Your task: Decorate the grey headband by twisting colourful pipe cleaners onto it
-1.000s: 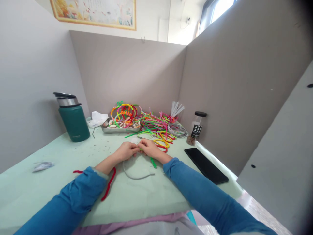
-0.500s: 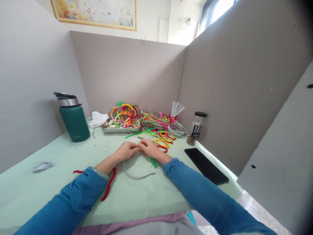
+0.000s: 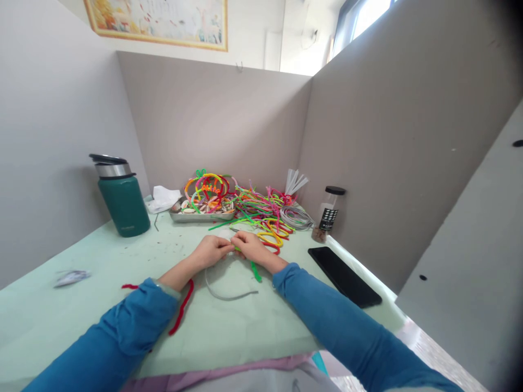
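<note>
My left hand (image 3: 212,252) and my right hand (image 3: 250,247) meet over the middle of the table, fingertips pinched together. From under my left fingers a thin grey headband (image 3: 226,298) curves down to a free end on the right. A green pipe cleaner (image 3: 255,271) hangs out below my right hand, and a bit of bright green shows between the fingertips. How it sits on the headband is hidden by my fingers. Beneath my left forearm lies a red pipe cleaner (image 3: 182,307), both ends sticking out.
Behind my hands stand a metal tray (image 3: 203,217) with decorated headbands and a pile of pipe cleaners (image 3: 261,202). A coil of grey bands (image 3: 296,218) is beside it. A green bottle (image 3: 123,207) stands left; a black-lidded jar (image 3: 327,214) and black phone (image 3: 344,276) are right.
The hands stay together with only a slight shift of the fingers. The green pipe cleaner's hanging end and the headband's free end have moved slightly.
</note>
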A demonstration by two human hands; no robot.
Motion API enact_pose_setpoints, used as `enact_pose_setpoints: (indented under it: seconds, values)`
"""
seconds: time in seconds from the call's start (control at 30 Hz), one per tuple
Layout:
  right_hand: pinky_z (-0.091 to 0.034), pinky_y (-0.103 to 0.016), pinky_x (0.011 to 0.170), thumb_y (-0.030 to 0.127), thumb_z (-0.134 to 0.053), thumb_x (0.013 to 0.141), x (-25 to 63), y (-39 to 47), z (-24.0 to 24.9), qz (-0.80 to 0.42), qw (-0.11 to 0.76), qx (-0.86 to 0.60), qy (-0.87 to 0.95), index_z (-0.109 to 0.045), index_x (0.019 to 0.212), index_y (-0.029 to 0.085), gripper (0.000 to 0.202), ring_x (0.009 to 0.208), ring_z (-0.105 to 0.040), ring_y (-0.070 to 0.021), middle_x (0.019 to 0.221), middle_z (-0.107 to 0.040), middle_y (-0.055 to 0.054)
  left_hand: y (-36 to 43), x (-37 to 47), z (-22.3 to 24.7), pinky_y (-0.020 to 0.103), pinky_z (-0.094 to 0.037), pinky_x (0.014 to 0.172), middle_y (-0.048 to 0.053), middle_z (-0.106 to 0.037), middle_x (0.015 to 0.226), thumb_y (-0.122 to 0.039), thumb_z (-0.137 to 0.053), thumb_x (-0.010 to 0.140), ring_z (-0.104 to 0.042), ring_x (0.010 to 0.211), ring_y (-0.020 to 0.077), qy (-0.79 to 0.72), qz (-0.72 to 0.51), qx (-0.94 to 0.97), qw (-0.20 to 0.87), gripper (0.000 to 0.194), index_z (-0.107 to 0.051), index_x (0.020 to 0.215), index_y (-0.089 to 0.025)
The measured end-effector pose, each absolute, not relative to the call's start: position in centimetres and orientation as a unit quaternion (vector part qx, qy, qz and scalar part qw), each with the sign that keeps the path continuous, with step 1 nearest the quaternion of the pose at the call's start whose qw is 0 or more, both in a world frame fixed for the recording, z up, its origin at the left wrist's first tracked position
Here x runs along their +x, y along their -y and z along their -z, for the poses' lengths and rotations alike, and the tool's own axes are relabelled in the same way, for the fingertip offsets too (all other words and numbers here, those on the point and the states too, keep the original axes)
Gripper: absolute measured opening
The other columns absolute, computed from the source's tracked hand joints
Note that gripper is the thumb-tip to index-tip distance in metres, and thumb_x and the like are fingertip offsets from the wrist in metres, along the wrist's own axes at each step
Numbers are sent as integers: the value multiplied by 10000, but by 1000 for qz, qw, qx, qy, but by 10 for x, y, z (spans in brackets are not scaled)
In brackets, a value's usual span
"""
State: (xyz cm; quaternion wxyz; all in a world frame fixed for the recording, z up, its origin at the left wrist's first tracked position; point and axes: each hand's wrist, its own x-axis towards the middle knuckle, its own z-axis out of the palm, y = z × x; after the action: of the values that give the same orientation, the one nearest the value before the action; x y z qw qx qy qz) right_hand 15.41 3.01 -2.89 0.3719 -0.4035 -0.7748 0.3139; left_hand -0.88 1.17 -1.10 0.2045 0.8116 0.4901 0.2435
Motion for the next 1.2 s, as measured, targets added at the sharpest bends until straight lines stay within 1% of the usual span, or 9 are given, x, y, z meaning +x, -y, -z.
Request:
enact_pose_setpoints:
  seconds: [0.27, 0.47, 0.63, 0.77, 0.87, 1.03, 1.2]
  values:
    - [-326, -184, 447, 293, -423, 824, 153, -33, 33, -314, 374, -404, 773, -512, 722, 166, 185, 448, -451, -75, 565, -528, 23, -10, -6, 9, 194, -273, 479, -26, -515, 511, -442, -422, 766, -394, 479, 83, -496, -239, 816, 177, 380, -612, 642, -137]
    - [-326, -190, 489, 279, -445, 808, 151, -31, 30, -272, 375, -430, 775, -522, 709, 161, 172, 474, -456, -76, 562, -537, 21, -13, -7, 11, 196, -255, 482, -26, -512, 505, -435, -422, 761, -387, 493, 87, -506, -226, 816, 165, 368, -609, 638, -142]
    - [-330, -202, 521, 268, -467, 786, 148, -33, 27, -242, 356, -467, 773, -556, 721, 161, 154, 486, -463, -82, 569, -552, 15, -15, -9, 13, 199, -260, 482, -26, -511, 503, -438, -425, 753, -391, 489, 89, -513, -224, 811, 171, 359, -589, 619, -149]
    - [-330, -214, 514, 272, -462, 777, 143, -33, 23, -251, 325, -517, 751, -580, 737, 162, 166, 469, -469, -93, 570, -562, 3, -15, -9, 14, 199, -254, 474, -24, -501, 492, -438, -427, 748, -385, 476, 87, -513, -223, 810, 173, 357, -564, 585, -152]
    - [-325, -219, 531, 270, -464, 777, 143, -27, 20, -222, 320, -532, 752, -591, 727, 159, 176, 530, -488, -110, 594, -579, -14, -14, -9, 14, 198, -252, 463, -23, -501, 491, -443, -427, 745, -378, 463, 83, -512, -222, 809, 185, 362, -558, 577, -151]
    - [-321, -223, 578, 253, -460, 796, 150, -14, 23, -149, 348, -493, 783, -595, 772, 170, 160, 681, -526, -131, 749, -628, -27, -11, -8, 14, 189, -256, 465, -25, -501, 513, -453, -440, 742, -374, 481, 78, -489, -223, 817, 207, 373, -604, 627, -138]
    - [-320, -223, 587, 280, -453, 824, 155, -13, 30, -145, 356, -457, 802, -589, 816, 181, 168, 683, -521, -128, 747, -621, -17, -9, -7, 13, 184, -255, 476, -27, -511, 530, -466, -442, 745, -380, 510, 80, -472, -226, 825, 214, 399, -652, 690, -131]
